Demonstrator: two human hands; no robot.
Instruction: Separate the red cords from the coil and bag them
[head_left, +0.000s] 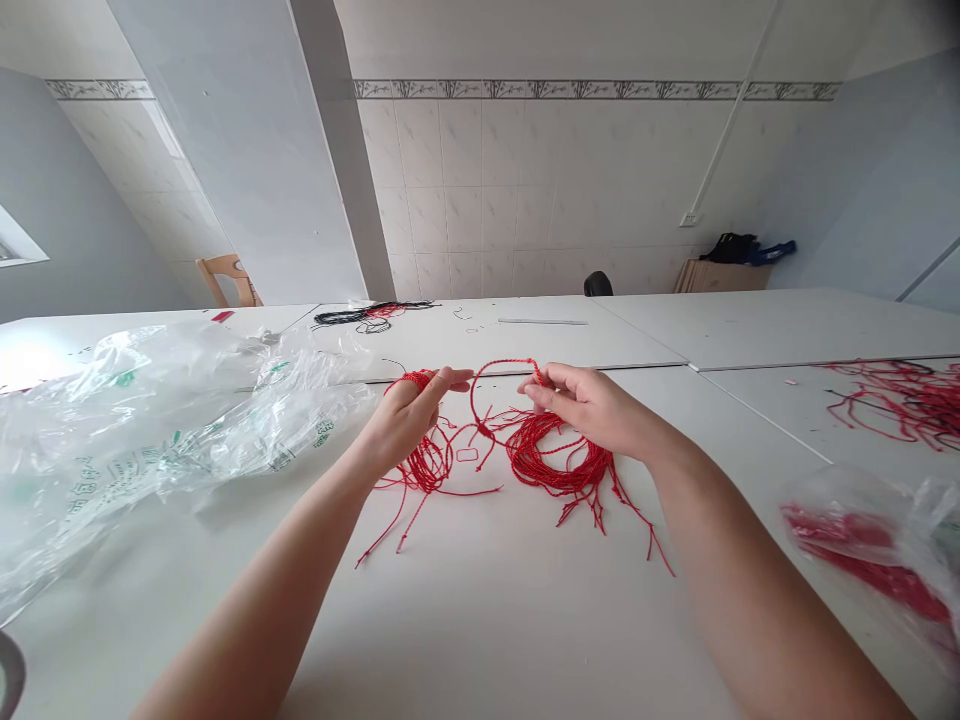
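My right hand (574,395) pinches the top of a red braided cord bracelet (501,361), a loop standing up between my two hands with a knot and loose ends at its bottom. Close to the loop's left side are the fingertips of my left hand (409,415), pressed together. A bundle of red cord bracelets (426,468) hangs around that hand, its loose ends trailing on the table; the palm side is hidden. Below my right hand lies a round coil of red cord bracelets (536,465) with knotted tails spreading toward me.
Crumpled clear plastic bags (225,430) cover the table's left side. Black cords (360,316) and a thin strip (543,322) lie farther back. At the right are loose red cords (919,405) and a plastic bag of red material (870,550). A small red-outlined rectangle (467,455) lies between the bundles.
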